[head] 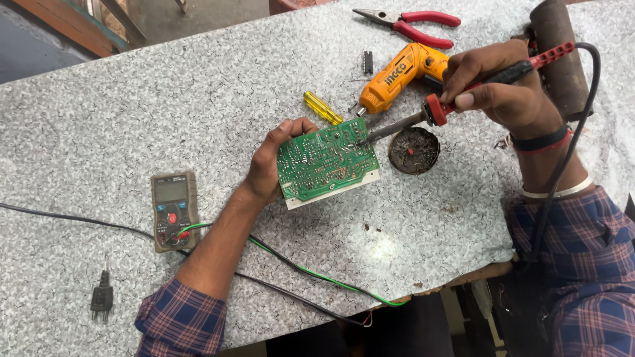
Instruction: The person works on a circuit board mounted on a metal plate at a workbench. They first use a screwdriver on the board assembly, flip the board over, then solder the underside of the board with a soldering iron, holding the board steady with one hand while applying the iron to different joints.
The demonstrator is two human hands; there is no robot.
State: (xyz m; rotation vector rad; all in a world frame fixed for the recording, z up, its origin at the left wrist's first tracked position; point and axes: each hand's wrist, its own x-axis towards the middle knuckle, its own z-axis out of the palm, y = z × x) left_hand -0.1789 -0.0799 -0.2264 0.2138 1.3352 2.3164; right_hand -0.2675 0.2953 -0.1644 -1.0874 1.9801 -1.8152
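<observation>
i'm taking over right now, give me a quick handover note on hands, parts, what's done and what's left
Left hand: grip on the left edge of the green circuit board, tilted up off the table, solder side facing up.
Right hand: grip on the soldering iron, tip touching the board near its upper right corner.
Nearby: flux tin right of the board, multimeter left with its leads lying across the table, yellow screwdriver, orange cordless driver and red pliers behind.
Done: board is out and in hand, iron on a joint.
Left: cannot tell how many joints remain; the current one is not finished.
</observation>
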